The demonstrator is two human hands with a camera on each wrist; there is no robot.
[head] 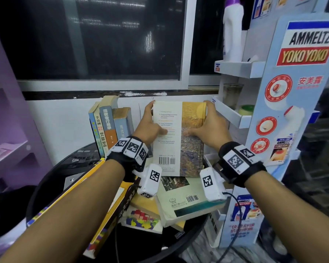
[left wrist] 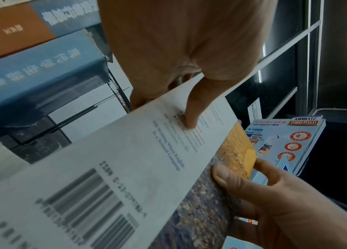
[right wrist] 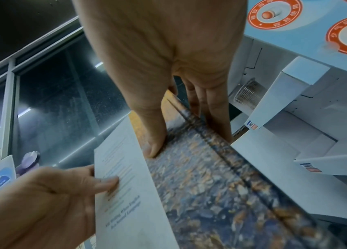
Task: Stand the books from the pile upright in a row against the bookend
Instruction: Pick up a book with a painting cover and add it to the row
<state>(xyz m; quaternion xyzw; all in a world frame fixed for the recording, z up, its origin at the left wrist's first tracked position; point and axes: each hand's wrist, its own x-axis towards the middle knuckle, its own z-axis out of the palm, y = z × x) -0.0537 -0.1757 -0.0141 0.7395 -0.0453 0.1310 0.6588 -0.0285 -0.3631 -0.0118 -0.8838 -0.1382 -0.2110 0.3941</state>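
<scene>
Both hands hold up a book [head: 176, 141] with a white and painted yellow-blue back cover, its barcode toward me. My left hand [head: 150, 126] grips its left edge, thumb on the cover [left wrist: 191, 118] and fingers behind. My right hand [head: 207, 128] grips the right, spine side, thumb on the painted part [right wrist: 153, 148], fingers along the spine. Several books [head: 110, 128] stand upright in a row to the left, the nearest a blue one [left wrist: 29, 84]. A pile of books [head: 180, 202] lies flat on the round black table [head: 51, 179] below. No bookend shows clearly.
A cardboard display stand [head: 300, 92] with white shelves [head: 234, 114] rises close on the right. A dark window [head: 95, 38] and white wall are behind. A purple shelf unit [head: 10, 118] stands at left. A large yellow-edged book [head: 95, 205] lies under my left forearm.
</scene>
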